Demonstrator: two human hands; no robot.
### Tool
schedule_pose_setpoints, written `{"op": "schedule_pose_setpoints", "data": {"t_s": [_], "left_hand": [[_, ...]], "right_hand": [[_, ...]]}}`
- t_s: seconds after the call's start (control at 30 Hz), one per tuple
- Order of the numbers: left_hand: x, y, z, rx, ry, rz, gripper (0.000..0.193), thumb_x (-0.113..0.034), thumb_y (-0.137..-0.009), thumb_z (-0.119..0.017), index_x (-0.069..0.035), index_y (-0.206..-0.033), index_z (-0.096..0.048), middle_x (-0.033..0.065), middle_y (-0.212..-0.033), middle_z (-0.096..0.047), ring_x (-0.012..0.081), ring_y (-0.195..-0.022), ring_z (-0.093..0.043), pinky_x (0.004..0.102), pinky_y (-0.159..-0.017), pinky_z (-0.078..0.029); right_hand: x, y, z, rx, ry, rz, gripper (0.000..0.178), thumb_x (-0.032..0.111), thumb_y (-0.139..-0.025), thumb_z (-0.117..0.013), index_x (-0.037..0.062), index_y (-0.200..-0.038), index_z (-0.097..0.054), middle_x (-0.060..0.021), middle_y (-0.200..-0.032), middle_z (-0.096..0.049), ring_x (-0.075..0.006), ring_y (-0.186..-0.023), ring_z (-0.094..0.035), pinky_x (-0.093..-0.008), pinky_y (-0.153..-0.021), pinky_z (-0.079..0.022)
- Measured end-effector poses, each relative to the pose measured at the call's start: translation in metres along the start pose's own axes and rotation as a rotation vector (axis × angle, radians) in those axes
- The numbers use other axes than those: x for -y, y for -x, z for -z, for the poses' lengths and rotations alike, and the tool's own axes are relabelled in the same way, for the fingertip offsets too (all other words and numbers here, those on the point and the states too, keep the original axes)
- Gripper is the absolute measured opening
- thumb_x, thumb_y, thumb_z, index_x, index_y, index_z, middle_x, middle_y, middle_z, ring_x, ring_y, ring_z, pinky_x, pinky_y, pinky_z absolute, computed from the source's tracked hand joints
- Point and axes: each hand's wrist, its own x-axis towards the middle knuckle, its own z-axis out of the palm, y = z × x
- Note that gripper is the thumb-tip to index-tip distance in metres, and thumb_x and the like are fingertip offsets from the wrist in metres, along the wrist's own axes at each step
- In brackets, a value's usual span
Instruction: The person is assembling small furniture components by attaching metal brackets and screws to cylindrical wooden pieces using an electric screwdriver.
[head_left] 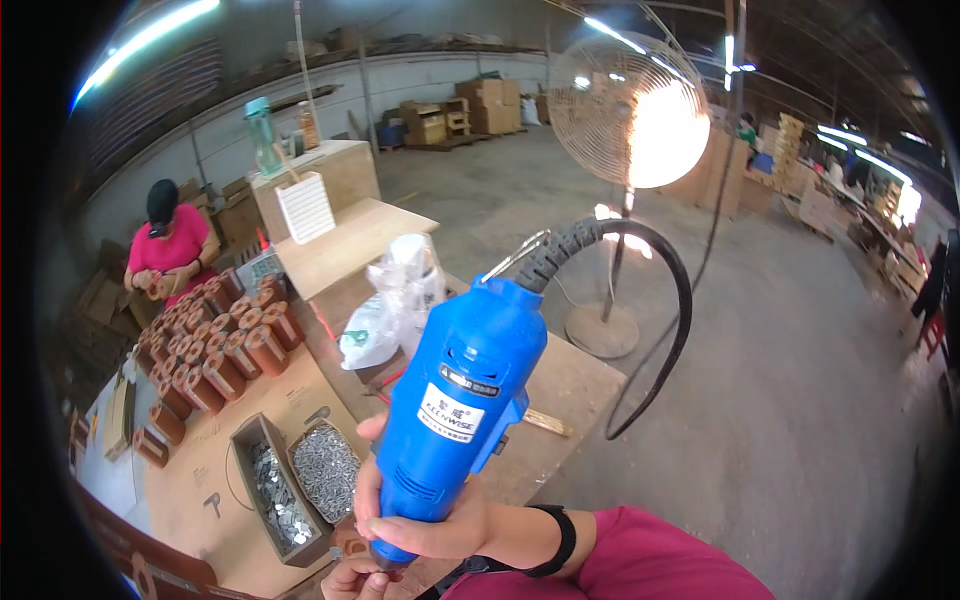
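Note:
My right hand (435, 525) is wrapped round a blue electric screwdriver (455, 380). The tool's body tilts up and to the right, its tip pointing down, and a thick black cord arcs from its upper end. Just below the tip is my left hand (352, 580), its fingertips pinched together. Whatever they hold is too small or hidden to make out. A reddish-brown piece (350, 540) shows right behind these fingers, mostly covered. Close by on the left stand a box of small flat metal plates (280, 495) and a box of screws (325, 470).
Many reddish-brown hollow blocks (215, 345) stand in rows on the cardboard-covered table (205, 500). Beyond them a person in pink (175, 240) handles a piece. A plastic bag (400, 300) lies beside a wooden stand (350, 235). A large fan (590, 120) stands ahead.

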Motion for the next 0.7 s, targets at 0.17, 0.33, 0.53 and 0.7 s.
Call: {"op": "schedule_pose_setpoints", "data": {"t_s": [0.17, 0.33, 0.53, 0.7], "left_hand": [[-0.005, 0.016, 0.003, -0.032, -0.106, -0.124, 0.010, 0.007, -0.072, -0.063, 0.002, -0.078, -0.057, 0.0120, -0.105, -0.053, 0.0179, -0.082, -0.057, 0.0298, -0.073, -0.049], [0.002, -0.002, 0.007, -0.157, -0.724, -0.361, 0.015, -0.003, -0.057, -0.072, -0.002, -0.069, -0.063, 0.0131, -0.095, -0.058, 0.0301, -0.093, -0.053, 0.0383, -0.081, -0.041], [0.004, 0.007, 0.010, -0.211, -0.776, -0.390, 0.034, -0.005, -0.063, -0.065, -0.001, -0.096, -0.057, 0.0168, -0.118, -0.048, 0.0366, -0.110, -0.042, 0.0433, -0.092, -0.034], [0.020, 0.015, 0.023, -0.275, -0.763, -0.342, 0.039, -0.002, -0.062, -0.056, 0.001, -0.101, -0.055, 0.0210, -0.124, -0.040, 0.0422, -0.117, -0.031, 0.0481, -0.099, -0.026]], "right_hand": [[-0.018, -0.001, -0.008, 0.136, 0.094, -0.137, 0.067, -0.008, -0.070, -0.059, 0.0017, -0.127, -0.024, -0.0090, -0.081, -0.056, -0.0126, -0.072, -0.055, -0.0247, -0.063, -0.044], [-0.030, -0.008, -0.018, 0.022, 0.228, -0.098, 0.037, -0.004, -0.067, -0.063, 0.0003, -0.100, -0.047, -0.0023, -0.074, -0.056, -0.0102, -0.064, -0.055, -0.0248, -0.058, -0.046], [-0.058, -0.023, -0.028, 0.084, 0.291, -0.129, 0.014, -0.007, -0.069, -0.062, 0.0001, -0.079, -0.054, -0.0033, -0.069, -0.057, -0.0087, -0.060, -0.054, -0.0227, -0.053, -0.044], [-0.087, -0.026, -0.039, 0.163, 0.344, -0.135, 0.027, -0.007, -0.068, -0.062, -0.0001, -0.090, -0.049, -0.0028, -0.070, -0.055, -0.0081, -0.061, -0.054, -0.0221, -0.054, -0.045]]}}
